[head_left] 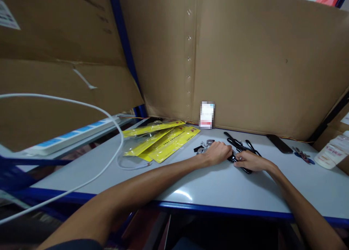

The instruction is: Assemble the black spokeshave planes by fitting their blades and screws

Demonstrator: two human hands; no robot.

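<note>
My left hand (218, 153) is closed, its fingers curled over the near end of a glossy black-handled tool (247, 170) that looks like pliers. My right hand (252, 160) bends its fingers around the same tool's handles, close beside the left. Both hands rest low over the tabletop, and they hide the tool's head. Behind them lie more black handles (231, 138), crossed over one another. Several small grey metal pieces (201, 148) are scattered just left of my left hand.
Yellow cards in clear plastic packaging (174, 144) are piled on the grey table (218, 192). A white cable (109, 166) loops at left near a power strip (73, 135). Phone (279, 144), keys (303, 155) and white bottle (331, 152) stand right. Cardboard (245, 61) walls the back.
</note>
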